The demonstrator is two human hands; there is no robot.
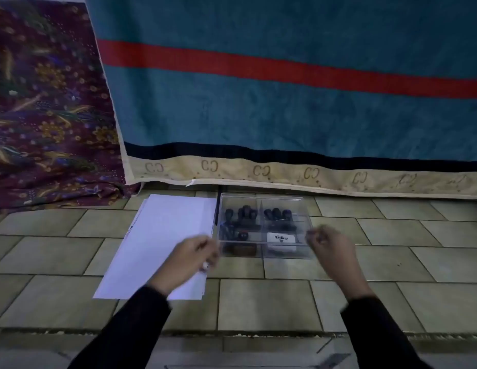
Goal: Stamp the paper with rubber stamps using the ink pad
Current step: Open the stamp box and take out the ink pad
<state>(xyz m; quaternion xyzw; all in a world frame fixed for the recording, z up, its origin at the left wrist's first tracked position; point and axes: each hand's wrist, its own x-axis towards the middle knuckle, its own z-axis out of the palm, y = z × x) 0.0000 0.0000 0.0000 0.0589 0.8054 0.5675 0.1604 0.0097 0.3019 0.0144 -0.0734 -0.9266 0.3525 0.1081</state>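
A white sheet of paper (pixel 163 235) lies on the tiled floor, left of a clear plastic box (pixel 264 202). Inside the box stand several dark-handled rubber stamps (pixel 245 217) and, in the front right compartment, a white ink pad (pixel 281 239) labelled Artline. My left hand (pixel 190 255) hovers over the paper's right edge, close to the box's front left corner, fingers curled; the blur hides whether it holds anything. My right hand (pixel 330 249) is at the box's right side, fingers curled with nothing visible in them. Both hands are blurred.
A teal blanket (pixel 285 102) with a red stripe and a beige hem hangs just behind the box and paper. A purple floral cloth (pixel 45 115) lies at the far left. Beige floor tiles (pixel 391 262) spread to the right and front.
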